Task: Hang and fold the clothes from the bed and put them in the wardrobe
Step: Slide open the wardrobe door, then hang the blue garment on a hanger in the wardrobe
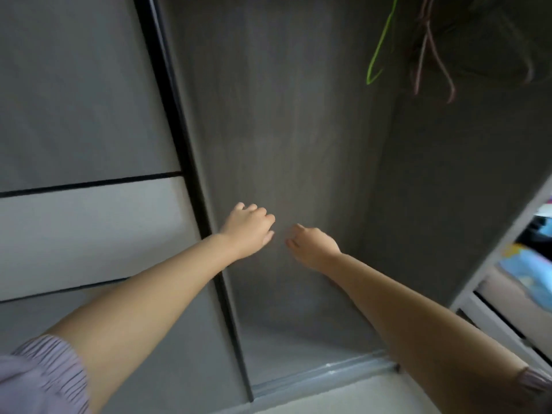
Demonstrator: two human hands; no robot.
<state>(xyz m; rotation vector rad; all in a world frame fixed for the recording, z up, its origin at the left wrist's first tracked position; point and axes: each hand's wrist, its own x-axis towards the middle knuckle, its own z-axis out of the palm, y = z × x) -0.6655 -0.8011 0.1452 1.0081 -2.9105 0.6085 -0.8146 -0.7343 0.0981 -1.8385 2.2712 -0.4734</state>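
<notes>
Two empty hands reach into the open wardrobe (298,144): left hand (249,228) and right hand (312,245) loosely curled, hangers (385,40) dangling well above them.

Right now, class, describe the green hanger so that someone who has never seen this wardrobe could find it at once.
Start at the open wardrobe with its dark grey inside walls and look to the top right corner. A few empty hangers dangle there; the green hanger is the leftmost. Its bright lime colour sets it apart from the pink hangers beside it.
</notes>
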